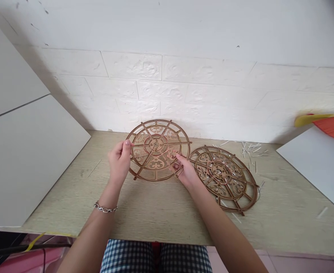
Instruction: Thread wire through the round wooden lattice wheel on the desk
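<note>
A round brown openwork panel (pixel 156 163), with spokes, rings and curled ornaments, is held up tilted above the table. My left hand (pixel 120 157) pinches its left rim between thumb and fingers. Its lower right edge lies in the grip of my right hand (pixel 186 170), the thumb over the front and the fingers partly hidden behind. Just right of that hand, a similar round openwork panel (pixel 236 170) lies flat on the table, perhaps stacked on others; I cannot tell.
Thin white strips (pixel 252 148) lie scattered over the right side of the table (pixel 161 216). White boards stand at the left (pixel 36 159) and right (pixel 320 163). Behind is a white brick-patterned wall (pixel 189 83). A yellow and orange item (pixel 331 127) rests at the far right.
</note>
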The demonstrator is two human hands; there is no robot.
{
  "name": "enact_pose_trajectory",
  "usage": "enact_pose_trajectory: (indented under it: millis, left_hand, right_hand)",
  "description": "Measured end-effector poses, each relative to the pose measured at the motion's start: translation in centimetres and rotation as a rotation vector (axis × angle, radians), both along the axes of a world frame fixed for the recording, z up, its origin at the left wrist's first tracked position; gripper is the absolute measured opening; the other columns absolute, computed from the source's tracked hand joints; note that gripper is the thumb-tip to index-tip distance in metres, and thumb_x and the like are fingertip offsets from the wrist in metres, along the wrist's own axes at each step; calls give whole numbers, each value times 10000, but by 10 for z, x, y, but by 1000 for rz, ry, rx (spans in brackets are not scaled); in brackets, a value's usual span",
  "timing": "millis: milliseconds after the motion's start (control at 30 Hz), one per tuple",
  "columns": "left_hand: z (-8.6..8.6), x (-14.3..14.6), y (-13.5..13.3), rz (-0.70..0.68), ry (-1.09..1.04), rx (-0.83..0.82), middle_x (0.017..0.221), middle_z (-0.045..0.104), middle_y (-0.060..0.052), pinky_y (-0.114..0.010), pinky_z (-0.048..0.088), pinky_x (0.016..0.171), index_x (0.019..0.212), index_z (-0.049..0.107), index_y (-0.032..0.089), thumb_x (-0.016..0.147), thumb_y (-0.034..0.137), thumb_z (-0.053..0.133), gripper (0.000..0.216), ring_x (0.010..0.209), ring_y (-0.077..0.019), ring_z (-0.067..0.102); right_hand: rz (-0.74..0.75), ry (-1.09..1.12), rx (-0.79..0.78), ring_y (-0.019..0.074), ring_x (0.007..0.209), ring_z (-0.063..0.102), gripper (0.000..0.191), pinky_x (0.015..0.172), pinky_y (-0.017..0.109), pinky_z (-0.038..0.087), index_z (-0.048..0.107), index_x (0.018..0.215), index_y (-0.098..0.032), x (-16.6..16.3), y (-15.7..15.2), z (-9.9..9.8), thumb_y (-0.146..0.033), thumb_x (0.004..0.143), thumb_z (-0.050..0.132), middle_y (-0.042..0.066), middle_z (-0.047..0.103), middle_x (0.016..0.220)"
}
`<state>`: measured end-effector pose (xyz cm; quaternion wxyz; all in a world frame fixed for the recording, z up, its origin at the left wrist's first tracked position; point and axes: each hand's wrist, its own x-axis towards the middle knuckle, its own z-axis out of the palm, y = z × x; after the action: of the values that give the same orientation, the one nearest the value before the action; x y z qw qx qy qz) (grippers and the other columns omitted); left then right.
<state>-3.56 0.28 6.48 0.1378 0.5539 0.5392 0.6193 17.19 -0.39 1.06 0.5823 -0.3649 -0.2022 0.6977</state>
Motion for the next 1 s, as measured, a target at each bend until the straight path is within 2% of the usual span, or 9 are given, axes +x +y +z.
enact_pose_trajectory:
  millis: [300,533,767,900,1000]
  left_hand:
    - [-4,0,-4,69,-12,92,527,510,28,-212,365,481,697,622,175,890,355,460,310,486,-93,458]
    - [-14,0,-4,3,100,129,521,537,24,-209,382,499,697,637,180,887,317,481,282,486,-91,483]
    - [-21,5,-3,-35,129,111,570,578,3,-227,425,551,706,633,182,889,356,463,304,531,-111,522]
    - [-24,7,-2,-48,130,83,603,598,-10,-246,456,626,720,636,191,897,368,446,314,579,-128,545]
    - [-25,7,2,-78,215,84,596,611,-1,-290,470,779,692,633,201,894,355,444,317,587,-134,549]
  right_hand:
    - [-6,-14,-22,121,549,585,298,474,236,472,655,956,-177,-2,-1,4,-258,677,718,14,707,800]
    - [-6,-33,-24,129,567,598,313,476,238,473,645,967,-182,-3,-1,3,-262,672,716,24,708,828]
    - [-6,-25,-23,125,555,586,322,477,239,468,648,967,-177,-3,0,1,-268,668,728,23,709,823]
    - [-2,-22,-34,130,561,598,303,480,241,475,656,961,-180,-3,-1,3,-265,678,723,21,711,819]
    - [9,-17,-38,138,586,614,272,500,248,487,659,942,-180,-3,-2,4,-258,689,718,20,712,822]
